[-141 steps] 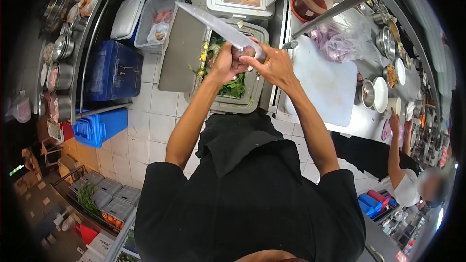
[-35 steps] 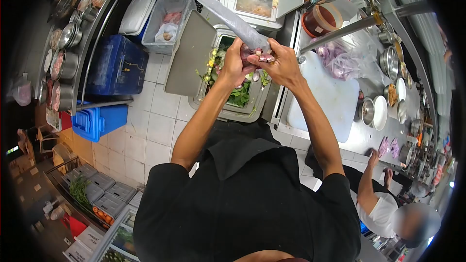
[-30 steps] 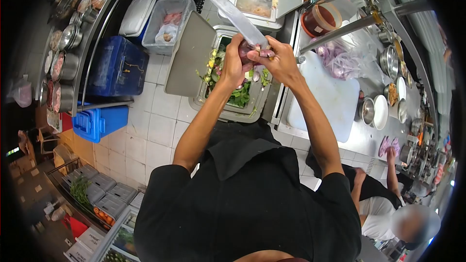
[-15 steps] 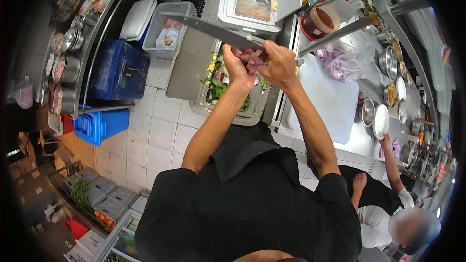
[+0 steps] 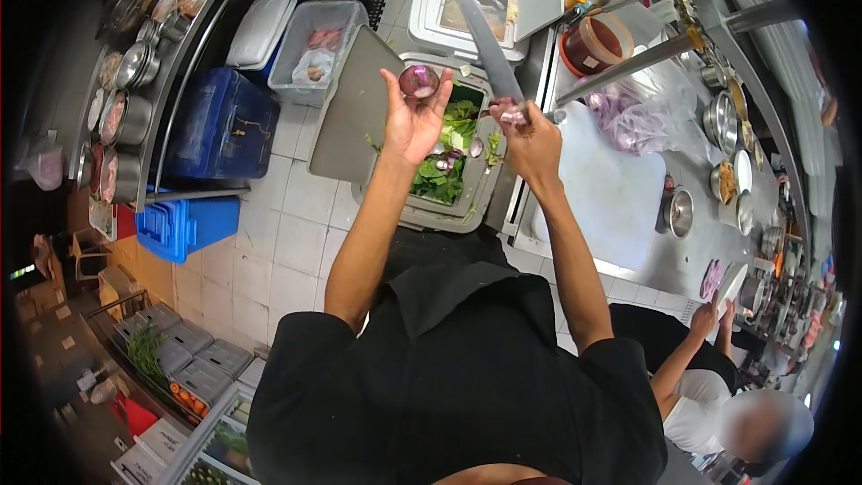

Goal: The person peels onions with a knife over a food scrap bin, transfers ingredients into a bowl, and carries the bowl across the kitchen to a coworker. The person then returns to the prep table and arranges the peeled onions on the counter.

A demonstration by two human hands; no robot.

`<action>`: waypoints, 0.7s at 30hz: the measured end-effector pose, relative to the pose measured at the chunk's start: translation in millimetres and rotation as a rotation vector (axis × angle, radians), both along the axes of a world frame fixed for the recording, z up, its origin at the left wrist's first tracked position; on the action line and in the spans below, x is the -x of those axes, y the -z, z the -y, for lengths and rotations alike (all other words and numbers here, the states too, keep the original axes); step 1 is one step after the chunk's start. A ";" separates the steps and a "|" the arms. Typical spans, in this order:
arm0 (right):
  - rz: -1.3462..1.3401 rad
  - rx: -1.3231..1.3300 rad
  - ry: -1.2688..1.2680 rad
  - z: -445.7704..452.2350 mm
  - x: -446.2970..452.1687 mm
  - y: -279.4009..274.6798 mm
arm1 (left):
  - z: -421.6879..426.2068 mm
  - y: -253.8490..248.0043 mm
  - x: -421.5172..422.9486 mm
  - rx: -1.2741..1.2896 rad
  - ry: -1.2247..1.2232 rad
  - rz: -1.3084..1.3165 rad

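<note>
A whole red onion (image 5: pixel 419 82) rests in the upturned fingers of my left hand (image 5: pixel 415 126). My right hand (image 5: pixel 536 151) grips a large knife (image 5: pixel 485 40), its blade pointing up and away from me. Purplish onion pieces (image 5: pixel 514 116) are bunched at that hand's fingers by the handle; their exact form is blurred. Both hands are above a grey bin (image 5: pixel 431 216) whose lid (image 5: pixel 346 117) hangs open to the left. Inside the bin lie green leaves (image 5: pixel 437 181) and bits of purple onion.
To the right, a white cutting board (image 5: pixel 597 207) lies on a steel table beside a bag of red onions (image 5: pixel 620 117). A white lidded container (image 5: pixel 426 22) stands ahead. A co-worker (image 5: pixel 696 395) at lower right handles a white plate (image 5: pixel 733 283). A metal rail (image 5: pixel 620 72) crosses the table.
My hands have drawn apart from a cupped bundle of purple pieces. The knife has swung from pointing left to pointing up. A whole onion now shows in my left hand. The co-worker's plate moved nearer them.
</note>
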State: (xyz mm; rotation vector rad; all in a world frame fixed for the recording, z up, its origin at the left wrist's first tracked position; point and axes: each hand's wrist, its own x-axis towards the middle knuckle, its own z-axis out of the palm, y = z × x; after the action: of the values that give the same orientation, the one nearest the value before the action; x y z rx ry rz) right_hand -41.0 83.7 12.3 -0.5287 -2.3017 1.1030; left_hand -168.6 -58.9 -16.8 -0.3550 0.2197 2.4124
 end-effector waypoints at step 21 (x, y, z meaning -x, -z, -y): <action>-0.044 0.252 0.043 47.4 8.2 -34.6 | 0.9 -16.4 -57.6 0.260 0.078 -0.426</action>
State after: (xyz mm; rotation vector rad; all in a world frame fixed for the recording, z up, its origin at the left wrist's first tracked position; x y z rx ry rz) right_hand -49.2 36.3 46.9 -0.6389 -2.1162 1.3784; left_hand -110.9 -59.8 -0.3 0.0594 0.7273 2.3599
